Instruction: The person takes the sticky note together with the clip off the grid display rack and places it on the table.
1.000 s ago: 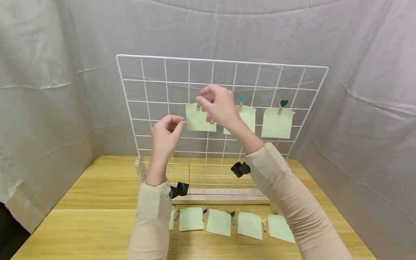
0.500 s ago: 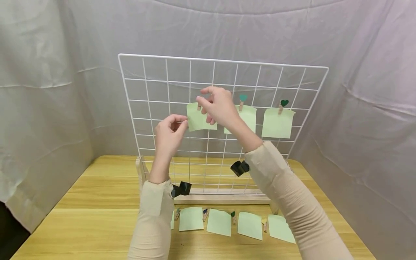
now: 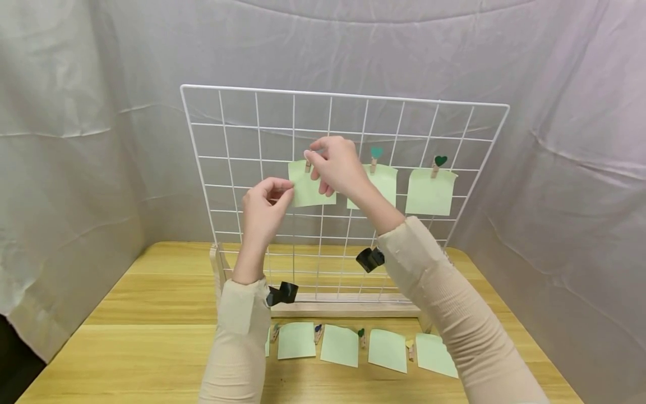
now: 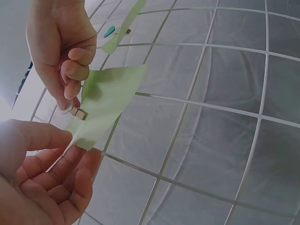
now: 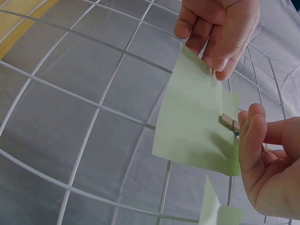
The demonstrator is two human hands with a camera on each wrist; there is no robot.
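Observation:
A pale green sticky note (image 3: pixel 312 192) hangs third from the right on the white wire grid (image 3: pixel 272 91). With thumb and fingers my left hand (image 3: pixel 263 209) pinches its left edge. At the note's top, my right hand (image 3: pixel 340 166) pinches a small wooden clothespin (image 5: pixel 229 122) by its upper end. The clothespin's lower tip lies over the paper in the left wrist view, while my fingers hide its head. To the right hang two more green notes (image 3: pixel 430 192), one under a teal heart clothespin (image 3: pixel 375 152), the other under a dark green heart clothespin (image 3: pixel 441 161).
Along the wooden table (image 3: pixel 146 359) lies a row of green notes (image 3: pixel 340 345) with small heart clothespins (image 3: pixel 361 336) between them. The grid stands in a wooden base (image 3: pixel 343 308). Grey cloth (image 3: pixel 151 50) hangs behind and at both sides.
My left hand has moved right to the note's left edge and taken hold of it. The note's lower edge has shifted slightly. My right hand stays at the clothespin.

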